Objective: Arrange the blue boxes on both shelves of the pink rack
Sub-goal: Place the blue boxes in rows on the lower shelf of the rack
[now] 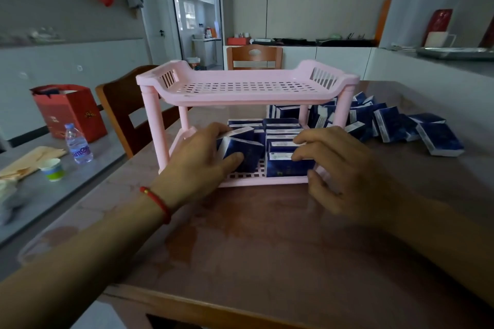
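A pink two-shelf rack (247, 99) stands on the brown table. Its top shelf holds nothing. Several blue boxes (280, 129) stand packed on the lower shelf. My left hand (197, 160) grips a tilted blue box (250, 153) at the shelf's front left, thumb on its face. My right hand (344, 165) rests its curled fingertips on the front right box (286, 167) of the row, thumb below near the shelf's front rim. A loose pile of blue boxes (395, 124) lies on the table behind and right of the rack.
A wooden chair (120, 109) stands left of the table, another chair (254, 57) behind it. On a grey side table at left are a red bag (68, 112), a water bottle (77, 145) and a paper cup (53, 169). A white counter runs along the right.
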